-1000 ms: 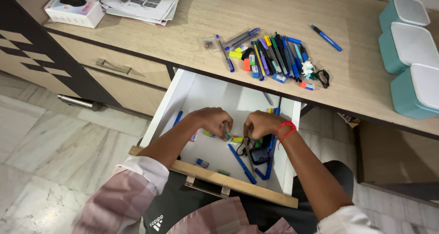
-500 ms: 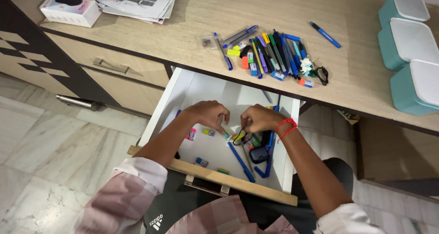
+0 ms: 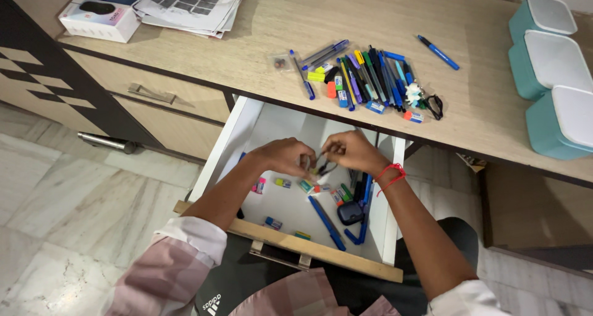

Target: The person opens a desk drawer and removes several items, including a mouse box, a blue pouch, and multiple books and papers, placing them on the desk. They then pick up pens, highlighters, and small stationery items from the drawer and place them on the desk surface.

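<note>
Black loop [image 3: 325, 166] pinched between both sets of fingers, held up just over the open white drawer [image 3: 278, 121]. Our left hand [image 3: 289, 157] and right hand [image 3: 352, 151] nearly touch, fingertips clamped on it. Below the fingers lie small erasers [image 3: 283, 183], a blue pen [image 3: 326, 220] and a dark pouch [image 3: 350, 212]. Beyond them, on the tabletop [image 3: 469, 93], sits a heap of pens [image 3: 364, 75].

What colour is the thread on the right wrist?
Red thread, seen in the head view.
</note>
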